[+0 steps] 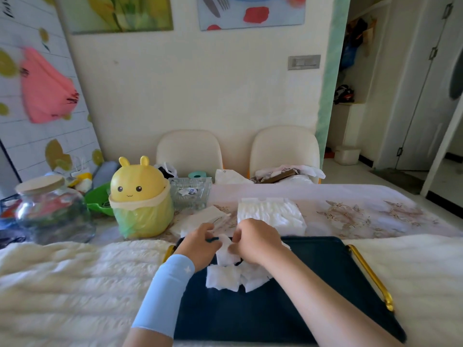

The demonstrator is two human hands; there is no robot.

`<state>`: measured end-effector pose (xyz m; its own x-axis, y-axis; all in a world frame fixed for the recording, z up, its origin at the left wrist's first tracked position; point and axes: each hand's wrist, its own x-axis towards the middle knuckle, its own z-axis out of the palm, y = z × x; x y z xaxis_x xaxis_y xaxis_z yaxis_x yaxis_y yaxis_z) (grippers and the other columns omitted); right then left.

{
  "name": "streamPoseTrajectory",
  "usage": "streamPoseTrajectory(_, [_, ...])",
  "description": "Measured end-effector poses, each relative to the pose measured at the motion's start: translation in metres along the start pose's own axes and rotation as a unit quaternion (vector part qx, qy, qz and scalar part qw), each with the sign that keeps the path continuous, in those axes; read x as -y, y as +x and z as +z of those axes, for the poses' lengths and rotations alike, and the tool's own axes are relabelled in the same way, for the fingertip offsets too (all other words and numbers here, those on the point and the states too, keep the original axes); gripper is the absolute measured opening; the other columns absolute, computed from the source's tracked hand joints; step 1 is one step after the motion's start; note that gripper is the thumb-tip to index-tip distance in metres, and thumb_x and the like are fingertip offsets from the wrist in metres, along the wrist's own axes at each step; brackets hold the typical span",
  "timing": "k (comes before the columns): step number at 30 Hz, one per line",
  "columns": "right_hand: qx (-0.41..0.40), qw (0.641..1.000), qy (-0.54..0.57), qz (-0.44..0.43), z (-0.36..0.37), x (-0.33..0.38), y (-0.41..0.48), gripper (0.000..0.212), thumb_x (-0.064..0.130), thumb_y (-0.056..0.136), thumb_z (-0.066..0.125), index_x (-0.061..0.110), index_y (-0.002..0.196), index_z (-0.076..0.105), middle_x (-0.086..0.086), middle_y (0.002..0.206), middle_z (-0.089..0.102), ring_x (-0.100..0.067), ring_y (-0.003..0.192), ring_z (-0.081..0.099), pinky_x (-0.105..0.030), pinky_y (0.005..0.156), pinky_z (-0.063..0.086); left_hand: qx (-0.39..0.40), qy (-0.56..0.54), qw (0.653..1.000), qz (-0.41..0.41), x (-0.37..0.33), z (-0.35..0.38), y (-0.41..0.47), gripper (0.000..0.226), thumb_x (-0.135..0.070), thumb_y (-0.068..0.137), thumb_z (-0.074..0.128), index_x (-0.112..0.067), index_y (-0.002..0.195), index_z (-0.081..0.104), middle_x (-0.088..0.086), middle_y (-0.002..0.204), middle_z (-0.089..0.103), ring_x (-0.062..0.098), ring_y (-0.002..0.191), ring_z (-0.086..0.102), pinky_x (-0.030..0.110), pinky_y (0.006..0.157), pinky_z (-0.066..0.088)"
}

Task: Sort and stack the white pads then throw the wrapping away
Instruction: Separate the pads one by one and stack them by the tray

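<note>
Head view: over the dark tray (325, 271), left hand (200, 242) and right hand (255, 240) each grip-pinch a white pad (226, 255); likely light, limp, best held by edges.

Two hands: left (200, 242), right (255, 240). One sleeve (166, 294), on the left forearm. One tray (313, 284), with two gold handles, only the right one (373, 276) fully in view. One loose heap of white pads (233, 275) on the tray; exact number impossible to tell, at least four separate squares showing. One pad (225, 254) held between the hands. One stack of pads in wrapping (270, 215) behind the tray. One flat white sheet (200, 220) beside it. One yellow bin (140, 199). One jar (50, 209). One glass dish (191, 194). One green bowl (99, 200). Two chairs: left (189, 152), right (284, 149). Two pictures on the far wall: left (120, 12), right (250, 11).
</note>
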<state>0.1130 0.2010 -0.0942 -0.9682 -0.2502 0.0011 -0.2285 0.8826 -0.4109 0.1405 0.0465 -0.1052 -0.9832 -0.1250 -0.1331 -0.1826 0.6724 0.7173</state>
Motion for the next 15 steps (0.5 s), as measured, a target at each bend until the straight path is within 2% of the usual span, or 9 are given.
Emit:
streamPoseTrajectory(3, [-0.019, 0.978, 0.208, 0.008, -0.006, -0.011, -0.005, 0.015, 0.036, 0.081, 0.080, 0.027, 0.083, 0.068, 0.011, 0.086, 0.070, -0.011, 0.077, 0.067, -0.032, 0.068, 0.056, -0.012, -0.090, 0.996, 0.005, -0.003, 0.001, -0.002, 0.050, -0.044, 0.089, 0.067, -0.027, 0.132, 0.047, -0.004, 0.122, 0.057, 0.015, 0.103, 0.060, 0.027, 0.089, 0.046])
streamPoseTrajectory(4, [-0.031, 0.962, 0.272, 0.009, -0.010, -0.014, -0.007, 0.016, 0.034, 0.081, 0.081, 0.026, 0.085, 0.068, 0.008, 0.085, 0.071, -0.011, 0.071, 0.068, -0.033, 0.071, 0.059, 0.003, -0.146, 0.989, 0.001, -0.004, 0.002, -0.002, 0.051, -0.043, 0.085, 0.072, -0.024, 0.128, 0.051, -0.001, 0.120, 0.060, 0.017, 0.099, 0.066, 0.030, 0.090, 0.052])
streamPoseTrajectory(6, [-0.036, 0.934, 0.356, 0.010, -0.020, -0.017, -0.012, 0.019, 0.031, 0.084, 0.079, 0.025, 0.097, 0.066, 0.004, 0.089, 0.074, -0.012, 0.063, 0.070, -0.033, 0.072, 0.061, 0.036, -0.254, 0.966, 0.005, -0.008, 0.004, -0.001, 0.045, -0.026, 0.085, 0.076, -0.011, 0.124, 0.059, 0.007, 0.112, 0.069, 0.021, 0.087, 0.074, 0.033, 0.084, 0.059])
streamPoseTrajectory(9, [0.006, 0.913, 0.408, 0.012, -0.031, -0.023, -0.021, 0.017, 0.034, 0.090, 0.073, 0.030, 0.104, 0.065, 0.006, 0.094, 0.074, -0.008, 0.064, 0.067, -0.025, 0.066, 0.048, 0.035, -0.313, 0.948, 0.035, -0.021, 0.005, -0.006, 0.025, -0.008, 0.088, 0.072, -0.004, 0.112, 0.066, 0.010, 0.096, 0.076, 0.021, 0.080, 0.075, 0.026, 0.072, 0.059])
streamPoseTrajectory(12, [0.037, 0.892, 0.450, -0.002, -0.035, -0.033, -0.026, 0.012, 0.030, 0.095, 0.067, 0.024, 0.103, 0.074, 0.006, 0.087, 0.076, -0.009, 0.069, 0.065, -0.027, 0.067, 0.043, 0.058, -0.328, 0.941, 0.058, -0.029, 0.005, -0.010, 0.022, -0.008, 0.088, 0.072, -0.005, 0.109, 0.067, 0.013, 0.093, 0.077, 0.020, 0.080, 0.074, 0.024, 0.069, 0.058])
streamPoseTrajectory(15, [-0.001, 0.896, 0.443, -0.003, -0.035, -0.039, -0.026, 0.005, 0.029, 0.094, 0.070, 0.028, 0.096, 0.073, 0.009, 0.082, 0.075, -0.007, 0.068, 0.066, -0.027, 0.068, 0.045, 0.043, -0.345, 0.937, 0.038, -0.035, 0.007, -0.012, 0.021, -0.015, 0.090, 0.071, -0.006, 0.108, 0.065, 0.014, 0.088, 0.077, 0.022, 0.079, 0.075, 0.025, 0.066, 0.059])
